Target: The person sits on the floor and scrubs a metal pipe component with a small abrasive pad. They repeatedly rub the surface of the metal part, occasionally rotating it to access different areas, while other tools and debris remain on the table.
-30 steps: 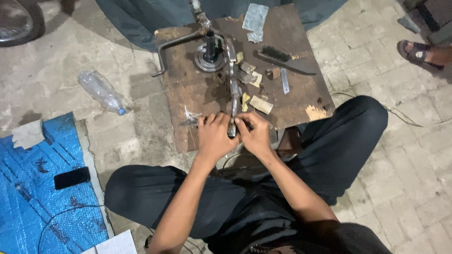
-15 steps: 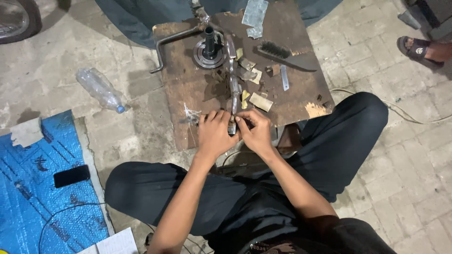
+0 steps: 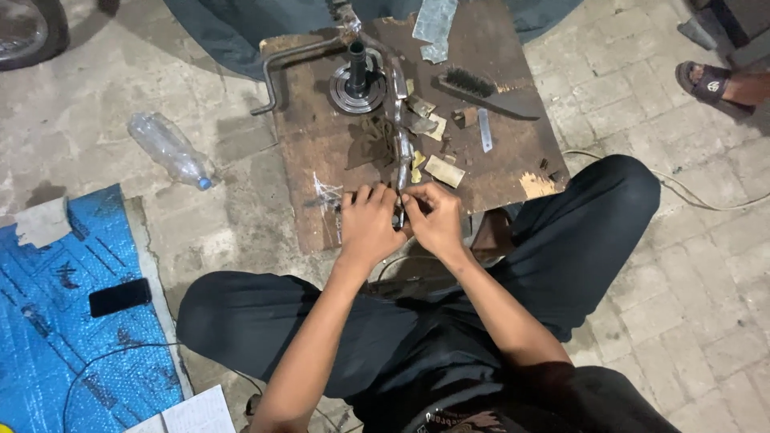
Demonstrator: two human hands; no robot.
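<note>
Worn wooden board [image 3: 321,152] near edge: left hand [image 3: 369,227], right hand [image 3: 437,223], fingers pinching metal rod [image 3: 399,152] end.

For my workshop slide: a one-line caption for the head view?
Both hands pinch the near end of a metal chain on a worn wooden board.

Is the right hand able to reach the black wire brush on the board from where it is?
Probably yes. The right hand is at the board's near edge; the wire brush lies further up on the same side, with only small scraps between, nothing tall.
</note>
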